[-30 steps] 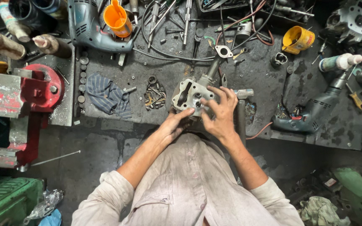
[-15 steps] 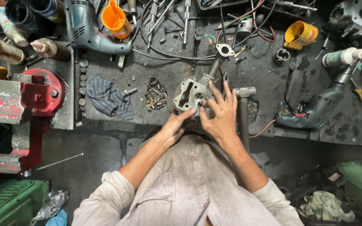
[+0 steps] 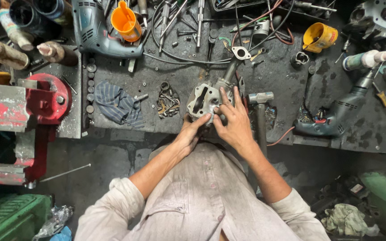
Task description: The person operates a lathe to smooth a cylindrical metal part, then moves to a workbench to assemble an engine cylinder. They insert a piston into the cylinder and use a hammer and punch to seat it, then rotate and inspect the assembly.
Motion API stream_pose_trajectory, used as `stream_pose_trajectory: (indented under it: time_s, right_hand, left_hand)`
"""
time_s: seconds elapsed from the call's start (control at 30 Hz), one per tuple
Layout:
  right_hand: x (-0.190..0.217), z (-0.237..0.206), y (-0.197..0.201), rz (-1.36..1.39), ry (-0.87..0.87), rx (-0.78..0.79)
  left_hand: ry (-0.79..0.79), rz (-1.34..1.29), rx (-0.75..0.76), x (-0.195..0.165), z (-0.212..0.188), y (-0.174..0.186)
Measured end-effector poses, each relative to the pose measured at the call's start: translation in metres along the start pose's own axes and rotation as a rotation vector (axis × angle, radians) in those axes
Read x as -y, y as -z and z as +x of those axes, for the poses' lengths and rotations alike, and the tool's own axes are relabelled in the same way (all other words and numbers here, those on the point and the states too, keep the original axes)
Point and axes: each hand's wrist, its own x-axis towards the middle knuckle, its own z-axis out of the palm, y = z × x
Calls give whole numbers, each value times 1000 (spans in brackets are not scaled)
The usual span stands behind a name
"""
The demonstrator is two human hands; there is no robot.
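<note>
A grey metal engine cylinder head (image 3: 200, 99) lies on the dark, oily workbench (image 3: 282, 76) near its front edge, with a bent pipe (image 3: 233, 64) running up from it. My left hand (image 3: 192, 130) grips its lower edge, thumb on top. My right hand (image 3: 234, 121) lies over its right side with the fingers spread, fingertips pressed on the part's face. The right portion of the part is hidden under that hand.
A hammer (image 3: 260, 111) lies just right of my right hand. To the left are a heap of small metal bits (image 3: 168, 102), a striped rag (image 3: 119, 106) and a red vise (image 3: 45, 99). A blue drill (image 3: 103, 33), orange jug (image 3: 126, 20), yellow cup (image 3: 320, 36) and dark drill (image 3: 340, 117) sit around.
Both hands stay on the cylinder head; the fingers have shifted slightly over it. The view has drifted a little.
</note>
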Motion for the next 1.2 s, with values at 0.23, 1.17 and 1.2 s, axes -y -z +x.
stream_pose_trajectory:
  time_s: [0.23,1.17,1.2]
  right_hand:
    - [4,0,13,125,14,46]
    - [8,-2,21,109,5,157]
    - [7,-1,25,49,18,198]
  left_hand:
    - [-20,9,-56,12,2,1]
    - [-25,-2,-17,18,2,4]
    - [-12,-6,-8,18,3,4]
